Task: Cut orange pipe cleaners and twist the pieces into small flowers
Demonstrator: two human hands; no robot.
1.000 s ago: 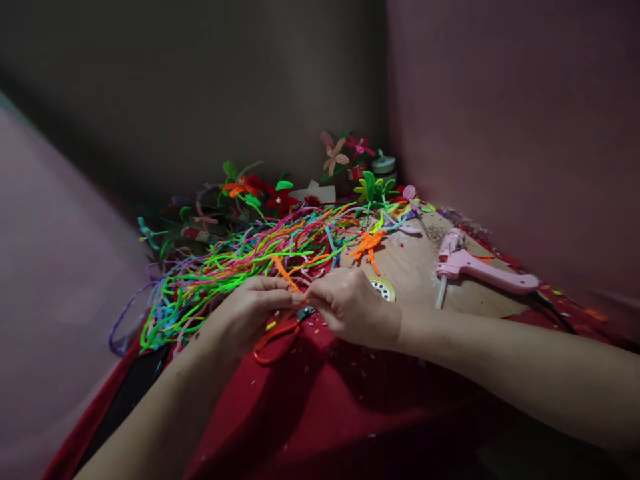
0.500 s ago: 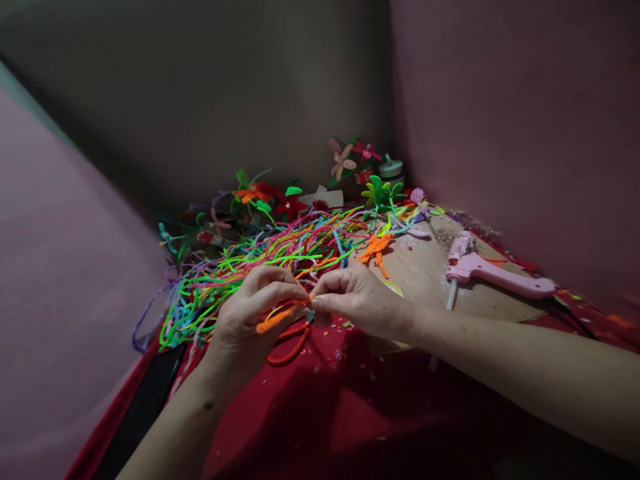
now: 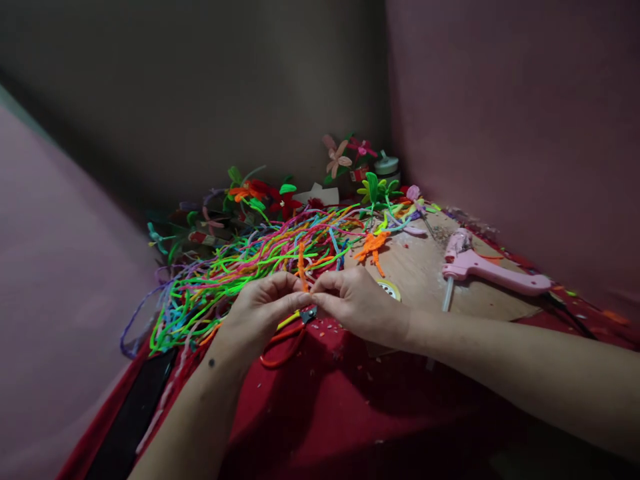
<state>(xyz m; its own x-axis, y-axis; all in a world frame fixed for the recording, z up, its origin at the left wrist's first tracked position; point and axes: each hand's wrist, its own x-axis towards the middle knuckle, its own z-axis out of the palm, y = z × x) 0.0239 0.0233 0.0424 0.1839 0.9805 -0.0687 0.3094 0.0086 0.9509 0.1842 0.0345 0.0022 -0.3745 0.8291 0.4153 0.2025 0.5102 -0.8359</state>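
An orange pipe cleaner (image 3: 302,263) stands up between my two hands, its lower end pinched by both. My left hand (image 3: 267,310) grips it from the left with thumb and index finger. From the right, my right hand (image 3: 357,303) pinches at the same spot, fingertips almost touching the left ones. Just below lies a tool with red and yellow handles (image 3: 281,357), partly hidden by my left hand. Behind my hands spreads a pile of coloured pipe cleaners (image 3: 265,257). An orange pipe-cleaner piece (image 3: 373,247) rests on the board beyond my right hand.
A pink glue gun (image 3: 480,267) lies on the brown board (image 3: 415,280) at right. Pipe-cleaner flowers (image 3: 336,160) and a lidded jar (image 3: 387,168) stand at the back. A black flat object (image 3: 133,413) lies at left on the red cloth (image 3: 290,427).
The orange pipe cleaner has turned from lying toward the lower left to standing upright above my fingers. My left hand has changed its hold, and more of the tool below shows.
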